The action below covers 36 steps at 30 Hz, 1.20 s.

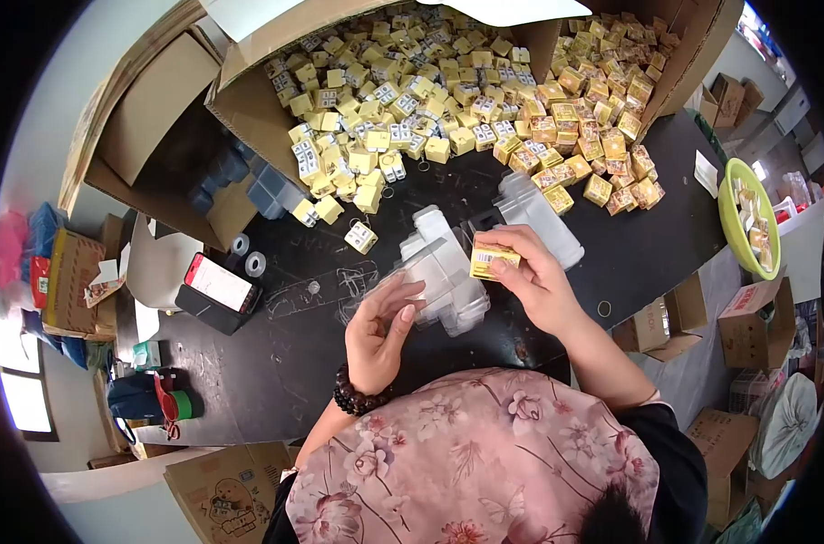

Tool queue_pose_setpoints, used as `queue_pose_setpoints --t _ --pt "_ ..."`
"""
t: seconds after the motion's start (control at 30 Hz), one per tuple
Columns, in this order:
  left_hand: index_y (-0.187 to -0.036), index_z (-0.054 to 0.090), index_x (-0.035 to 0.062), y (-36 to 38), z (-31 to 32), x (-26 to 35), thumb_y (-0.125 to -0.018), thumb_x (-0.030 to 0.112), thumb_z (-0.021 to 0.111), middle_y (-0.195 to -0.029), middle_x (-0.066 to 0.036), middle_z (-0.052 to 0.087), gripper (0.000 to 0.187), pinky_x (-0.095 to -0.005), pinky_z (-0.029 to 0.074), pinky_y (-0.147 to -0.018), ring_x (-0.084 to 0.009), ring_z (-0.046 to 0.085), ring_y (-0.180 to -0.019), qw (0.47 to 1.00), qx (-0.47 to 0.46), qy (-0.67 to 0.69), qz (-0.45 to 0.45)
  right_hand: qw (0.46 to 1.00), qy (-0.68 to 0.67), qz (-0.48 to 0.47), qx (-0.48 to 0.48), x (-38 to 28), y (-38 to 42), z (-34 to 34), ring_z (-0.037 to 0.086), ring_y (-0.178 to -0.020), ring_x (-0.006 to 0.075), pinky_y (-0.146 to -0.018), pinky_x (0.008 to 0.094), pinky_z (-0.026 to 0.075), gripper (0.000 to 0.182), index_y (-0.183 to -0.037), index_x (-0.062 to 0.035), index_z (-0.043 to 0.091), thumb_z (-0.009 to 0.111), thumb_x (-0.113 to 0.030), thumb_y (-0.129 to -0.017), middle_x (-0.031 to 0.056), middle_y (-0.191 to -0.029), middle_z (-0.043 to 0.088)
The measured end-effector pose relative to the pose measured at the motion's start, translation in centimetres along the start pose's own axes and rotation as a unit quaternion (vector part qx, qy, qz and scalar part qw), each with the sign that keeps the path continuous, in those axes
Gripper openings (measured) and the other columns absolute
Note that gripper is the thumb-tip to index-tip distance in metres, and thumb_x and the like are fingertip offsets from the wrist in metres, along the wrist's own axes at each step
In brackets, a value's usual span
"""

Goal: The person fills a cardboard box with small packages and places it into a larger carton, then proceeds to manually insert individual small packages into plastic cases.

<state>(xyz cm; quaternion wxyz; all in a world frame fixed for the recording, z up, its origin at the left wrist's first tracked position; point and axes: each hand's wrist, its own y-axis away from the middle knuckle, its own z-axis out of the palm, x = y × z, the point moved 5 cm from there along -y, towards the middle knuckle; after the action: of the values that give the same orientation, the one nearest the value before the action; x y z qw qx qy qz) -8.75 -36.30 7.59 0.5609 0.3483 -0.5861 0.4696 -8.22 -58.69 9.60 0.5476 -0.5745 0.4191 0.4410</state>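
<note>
In my right hand (537, 283) is a small yellow box (494, 257) with a barcode on its side, pinched between thumb and fingers. My left hand (378, 337), with a dark bead bracelet on the wrist, has its fingers curled at a clear plastic case (430, 272); the plastic's exact edges are hard to make out. More clear plastic cases (546, 222) lie behind my right hand. A single yellow-and-white cube (360, 238) with a ring rests on the table beyond my left hand.
A large cardboard box (249, 91) at the back spills yellow-and-white cubes (403, 109) and orange-yellow small boxes (593, 118) onto the black table (294, 381). At left are a phone (220, 283) and tape rolls (255, 264); a green basket (736, 222) stands at right.
</note>
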Motion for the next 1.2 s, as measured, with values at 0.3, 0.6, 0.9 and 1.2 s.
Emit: queue_pose_setpoints --t 0.3,0.6,0.9,1.2 --pt "-0.137 0.046 -0.0026 -1.0 0.3 0.2 -0.095 0.002 0.058 -0.101 -0.009 0.067 0.044 -0.0230 0.047 -0.085 -0.0106 0.063 -0.097 0.998 -0.022 -0.062 0.002 0.968 -0.204 0.143 -0.015 3.0 0.0 0.5 0.054 -0.110 0.0124 -0.096 0.0276 0.045 0.040 -0.129 -0.0041 0.049 0.064 -0.011 -0.093 0.0044 -0.120 0.055" --pt "-0.138 0.045 -0.0022 -0.9 0.9 -0.4 -0.094 -0.001 0.057 -0.126 -0.014 0.057 0.045 -0.0239 0.049 -0.087 -0.0135 0.064 -0.099 0.998 -0.032 -0.058 -0.009 0.986 -0.155 0.059 0.018 1.4 -0.5 1.3 0.049 -0.120 0.0148 -0.102 0.0297 0.042 0.060 -0.145 -0.0076 0.036 0.064 -0.005 -0.092 0.0074 -0.132 0.046" --pt "-0.134 0.048 -0.0031 -0.9 0.7 -0.5 -0.095 -0.004 0.053 -0.139 -0.020 0.047 0.039 -0.0284 0.053 -0.084 -0.0196 0.066 -0.098 0.991 -0.052 -0.098 0.076 0.989 0.056 0.080 -0.111 2.6 0.1 1.6 0.055 -0.105 0.0128 -0.082 0.0264 0.050 0.057 -0.144 -0.0059 0.042 0.064 -0.007 -0.091 0.0088 -0.116 0.056" --pt "-0.122 0.050 -0.0024 -1.1 1.1 -0.2 -0.093 -0.007 0.053 -0.120 -0.018 0.052 0.029 -0.0299 0.055 -0.079 -0.0246 0.068 -0.096 0.971 -0.057 -0.184 0.139 0.986 0.131 0.025 -0.101 4.2 0.7 3.8 0.049 -0.126 0.0196 -0.101 0.0336 0.042 0.047 -0.142 -0.0037 0.043 0.055 -0.008 -0.097 0.0138 -0.134 0.053"
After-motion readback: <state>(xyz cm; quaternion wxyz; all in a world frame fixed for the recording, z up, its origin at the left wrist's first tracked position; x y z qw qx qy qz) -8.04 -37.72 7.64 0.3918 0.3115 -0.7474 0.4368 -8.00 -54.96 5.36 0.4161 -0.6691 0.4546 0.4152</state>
